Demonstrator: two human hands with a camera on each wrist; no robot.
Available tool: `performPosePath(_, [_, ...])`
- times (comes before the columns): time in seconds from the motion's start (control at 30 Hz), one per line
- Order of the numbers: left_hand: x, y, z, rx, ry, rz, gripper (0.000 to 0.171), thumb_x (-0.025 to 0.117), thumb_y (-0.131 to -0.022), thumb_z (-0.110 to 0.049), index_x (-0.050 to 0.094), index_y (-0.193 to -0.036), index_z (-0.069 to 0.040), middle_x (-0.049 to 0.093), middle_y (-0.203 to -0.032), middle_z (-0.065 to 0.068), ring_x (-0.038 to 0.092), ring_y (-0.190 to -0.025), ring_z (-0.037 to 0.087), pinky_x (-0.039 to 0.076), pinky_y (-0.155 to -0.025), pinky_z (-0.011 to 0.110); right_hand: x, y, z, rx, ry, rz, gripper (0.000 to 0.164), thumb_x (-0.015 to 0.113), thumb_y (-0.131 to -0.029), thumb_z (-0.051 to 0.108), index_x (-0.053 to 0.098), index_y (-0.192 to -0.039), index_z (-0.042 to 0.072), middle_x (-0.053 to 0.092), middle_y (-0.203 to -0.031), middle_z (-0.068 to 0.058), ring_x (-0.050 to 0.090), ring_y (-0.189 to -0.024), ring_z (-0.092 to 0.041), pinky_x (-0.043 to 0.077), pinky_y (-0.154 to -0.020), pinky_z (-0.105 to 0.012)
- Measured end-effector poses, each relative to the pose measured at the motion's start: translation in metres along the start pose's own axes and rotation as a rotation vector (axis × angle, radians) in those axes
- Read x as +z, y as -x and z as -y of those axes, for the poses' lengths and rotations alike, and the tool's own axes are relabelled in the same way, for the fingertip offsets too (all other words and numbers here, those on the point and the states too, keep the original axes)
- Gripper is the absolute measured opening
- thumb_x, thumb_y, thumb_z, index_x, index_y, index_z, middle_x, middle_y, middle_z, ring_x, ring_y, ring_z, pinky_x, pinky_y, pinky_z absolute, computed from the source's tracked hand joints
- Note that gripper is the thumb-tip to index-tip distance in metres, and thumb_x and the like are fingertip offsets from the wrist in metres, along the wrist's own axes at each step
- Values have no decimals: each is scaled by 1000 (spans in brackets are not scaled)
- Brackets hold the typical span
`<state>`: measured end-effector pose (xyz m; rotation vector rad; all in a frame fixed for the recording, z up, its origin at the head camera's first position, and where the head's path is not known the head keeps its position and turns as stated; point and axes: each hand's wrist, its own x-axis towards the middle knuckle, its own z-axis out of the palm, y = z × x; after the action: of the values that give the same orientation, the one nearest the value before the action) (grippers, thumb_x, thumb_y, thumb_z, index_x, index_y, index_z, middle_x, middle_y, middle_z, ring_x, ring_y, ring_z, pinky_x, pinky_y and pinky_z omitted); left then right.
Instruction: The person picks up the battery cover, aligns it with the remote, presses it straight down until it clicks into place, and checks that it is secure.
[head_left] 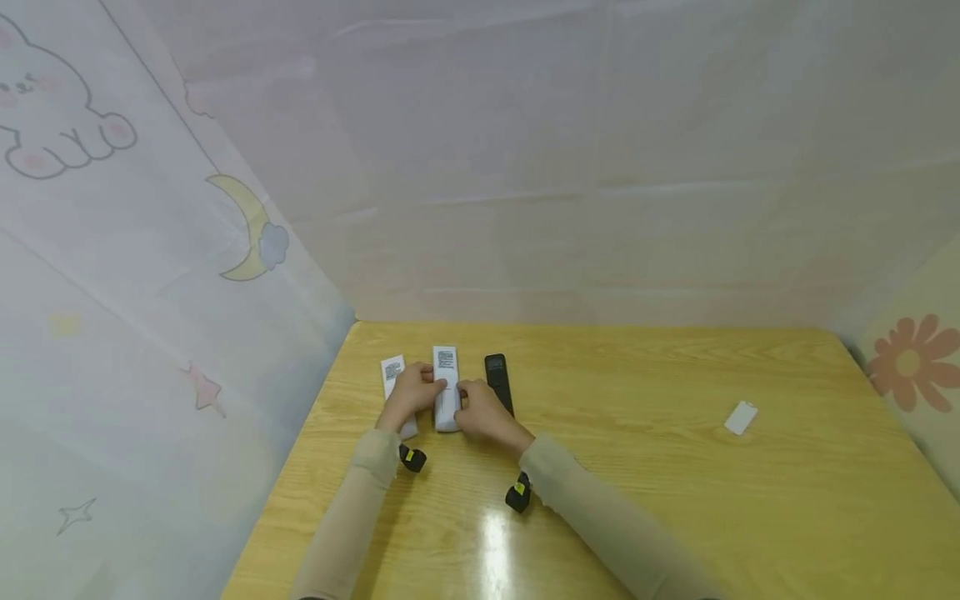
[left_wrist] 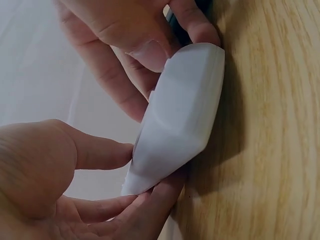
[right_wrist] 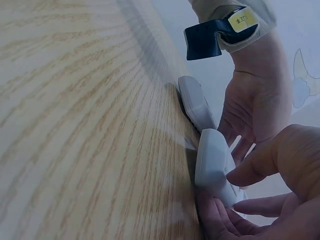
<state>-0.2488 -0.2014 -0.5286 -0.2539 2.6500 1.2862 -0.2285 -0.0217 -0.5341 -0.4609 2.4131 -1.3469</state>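
Note:
Both hands grip one white remote control [head_left: 446, 371], which carries a block of printed text near its far end. On its left side my left hand [head_left: 411, 390] pinches it; in the left wrist view the thumb lies on top of the remote [left_wrist: 185, 100] and the fingers reach beneath. From the right, my right hand [head_left: 487, 414] holds its near part between thumb and fingers, as the right wrist view also shows. A second white remote [head_left: 392, 369] lies slightly slanted on the table, partly hidden under my left hand. Beyond my right hand lies a black remote [head_left: 497, 367].
The wooden table [head_left: 637, 467] meets a hanging printed cloth [head_left: 480, 250] at its back and left edges. Far to the right lies a small white tag-like piece [head_left: 741, 417]. Black camera mounts [head_left: 518, 493] sit at both wrists.

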Motion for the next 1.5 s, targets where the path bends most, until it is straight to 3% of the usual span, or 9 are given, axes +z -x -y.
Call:
performPosePath(0.07, [1, 0, -2, 1, -31, -3, 55, 70, -104, -23, 55, -147, 7, 67, -137, 25, 69, -121, 38, 64, -94, 41, 0, 0, -1, 4, 12, -3, 58, 62, -87, -6, 58, -144, -12, 66, -128, -25, 59, -76, -18, 45, -61, -26])
performPosePath(0.27, [0, 3, -9, 9, -108, -15, 53, 69, -104, -25, 57, -144, 7, 68, -136, 25, 68, -123, 39, 61, -100, 48, 0, 0, -4, 21, 48, -19, 63, 63, -89, -1, 54, -150, -9, 58, -142, -26, 56, -103, -24, 52, -85, -33])
performPosePath(0.53, [-7, 13, -15, -6, -161, -18, 53, 68, -104, -28, 58, -144, 6, 65, -141, 25, 70, -116, 34, 62, -96, 46, 1, -1, -4, -52, 43, -5, 56, 65, -93, 3, 55, -146, -14, 64, -138, -29, 64, -91, -22, 58, -78, -32])
performPosePath(0.7, [-11, 17, -18, 19, -171, -19, 59, 66, -105, -30, 52, -150, 6, 65, -143, 24, 68, -122, 37, 61, -100, 51, -3, 2, -1, -55, 61, -21, 59, 69, -97, 9, 53, -148, -13, 61, -139, -27, 61, -107, -26, 58, -92, -39])
performPosePath(0.9, [-14, 15, -14, 27, -153, -47, 58, 65, -106, -32, 52, -150, 3, 66, -141, 21, 65, -126, 39, 58, -103, 54, -12, 9, 7, -20, -5, -50, 58, 72, -99, 12, 53, -150, -7, 63, -140, -23, 64, -123, -33, 59, -102, -49])
performPosePath(1.07, [-18, 14, -15, 40, -133, -87, 57, 66, -106, -32, 52, -151, 1, 65, -143, 20, 63, -129, 40, 56, -105, 55, -17, 13, 7, 8, -95, -92, 53, 71, -101, 11, 55, -150, -2, 61, -142, -19, 66, -125, -35, 61, -99, -46])
performPosePath(1.5, [-32, 12, -3, 34, -130, -129, 61, 63, -107, -31, 45, -155, 3, 58, -150, 24, 60, -131, 43, 56, -105, 57, -41, 29, -14, -95, -167, -196, 43, 70, -102, 12, 61, -143, 0, 64, -135, -19, 71, -108, -29, 64, -87, -39])
